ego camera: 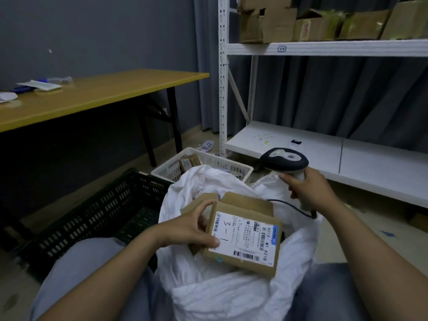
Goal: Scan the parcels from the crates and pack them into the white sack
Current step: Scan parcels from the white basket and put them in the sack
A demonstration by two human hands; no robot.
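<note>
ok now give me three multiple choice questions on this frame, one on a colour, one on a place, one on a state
1. The crate by the left knee is: A black, B white, C blue.
2. The labelled parcel is: A inside that crate, B held over the white sack, C lying unheld.
3. The right hand is: A open and idle, B gripping the scanner, C pinching the sack.
Answers: 1 A, its lattice walls are black; 2 B, the left hand holds it above the sack's open mouth; 3 B, its fingers curl round the scanner's handle.
</note>
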